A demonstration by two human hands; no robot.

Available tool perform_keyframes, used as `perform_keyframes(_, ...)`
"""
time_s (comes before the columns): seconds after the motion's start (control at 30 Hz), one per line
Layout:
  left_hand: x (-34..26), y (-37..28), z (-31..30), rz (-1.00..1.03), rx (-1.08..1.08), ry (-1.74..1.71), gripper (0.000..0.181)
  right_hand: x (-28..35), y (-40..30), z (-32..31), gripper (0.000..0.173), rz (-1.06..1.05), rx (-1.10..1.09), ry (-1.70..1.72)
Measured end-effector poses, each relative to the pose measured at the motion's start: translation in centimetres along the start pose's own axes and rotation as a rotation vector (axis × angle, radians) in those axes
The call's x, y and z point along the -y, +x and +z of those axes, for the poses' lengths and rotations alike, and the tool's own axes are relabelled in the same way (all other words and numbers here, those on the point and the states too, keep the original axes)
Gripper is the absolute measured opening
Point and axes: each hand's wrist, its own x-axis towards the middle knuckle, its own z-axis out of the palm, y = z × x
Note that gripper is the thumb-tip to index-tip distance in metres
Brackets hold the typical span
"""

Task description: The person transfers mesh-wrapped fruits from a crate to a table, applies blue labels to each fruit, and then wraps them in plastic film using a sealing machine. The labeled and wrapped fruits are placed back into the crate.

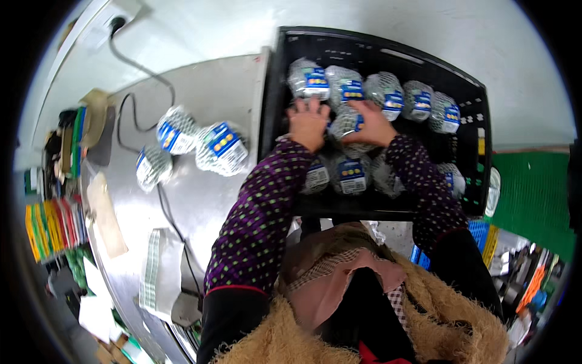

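Observation:
A black plastic crate [386, 216] holds several net-wrapped packages with blue labels, set in rows. My right hand [372, 125] is around one wrapped package [344, 125] in the middle of the crate, thumb and fingers on either side of it. My left hand [309, 122] lies spread, palm down, at the crate's left side, over a package that it mostly hides; whether it grips that package is unclear. Outside the crate, on the metal table [218, 86] to the left, lie more wrapped packages [222, 148], three in all.
A black cable runs from a wall plug [117, 23] across the table. Plastic film with a green-striped edge [152, 273] lies near the table's front. Stacked colourful items [54, 227] stand beyond the left edge. A green surface [532, 195] is right of the crate.

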Motion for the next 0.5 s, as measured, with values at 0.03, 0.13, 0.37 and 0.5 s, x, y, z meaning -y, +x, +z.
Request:
perform_keyframes(0.03, 0.3, -0.5, 1.8, -0.025, -0.103, 0.015, 0.062, 1.1, 0.4, -1.0, 0.097, 0.007, 0.067, -0.028)
perform_keyframes(0.13, 0.9, -3.6, -1.6, 0.120, -0.266, -0.095, 0.064, 1.8, -0.8, -1.8, 0.093, -0.048, -0.090, 0.104)
perform_keyframes(0.37, 19.2, -12.1, -8.2, -0.565, -0.887, 0.016, 0.085, 23.4, 1.1, 1.5, 0.089, -0.579, -0.161, 0.134)
perform_keyframes(0.5, 23.8, -12.7, -4.3, -0.787, -0.558, 0.049, 0.102, 28.2, 3.7, 12.4, 0.106, -0.514, -0.031, -0.304)
